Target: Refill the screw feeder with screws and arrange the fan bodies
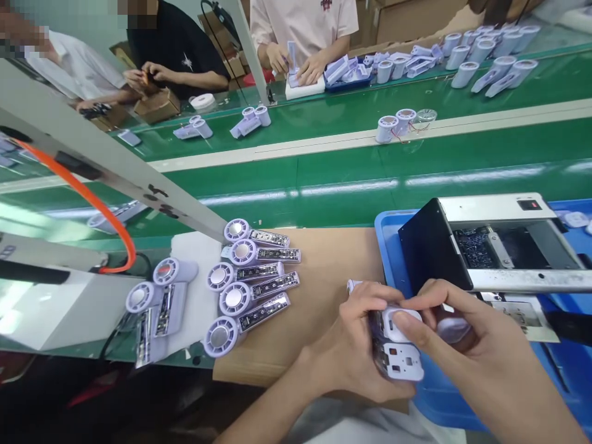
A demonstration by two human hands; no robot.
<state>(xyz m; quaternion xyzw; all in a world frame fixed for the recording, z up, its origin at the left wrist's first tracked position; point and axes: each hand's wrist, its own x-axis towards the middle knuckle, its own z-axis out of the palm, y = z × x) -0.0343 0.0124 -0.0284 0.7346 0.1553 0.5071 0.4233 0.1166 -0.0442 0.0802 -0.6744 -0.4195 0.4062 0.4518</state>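
My left hand (346, 339) is wrapped round what look like two lavender handheld fan bodies, their bottom ends turned toward me. On the lower end sits a pale plate (403, 362) with small square openings. The upper end carries a white end cap (398, 323) with a slot. Thumb and forefinger of my right hand (467, 345) pinch at this cap; whether it is fully seated I cannot tell. Inside the right hand's curled fingers lies another lavender piece (452, 328), partly hidden. Left of my hands, several lavender fans (235, 299) with exposed circuit boards lie on brown cardboard (324, 265).
At right, a blue tray (388, 231) holds a white-and-black machine (499, 243) containing dark screws. Two more fans (169, 302) lie near a slanted metal post (185, 213) and orange hose (104, 213). Beyond the green conveyor (324, 191), co-workers handle parts; finished-looking housings (481, 52) stand there.
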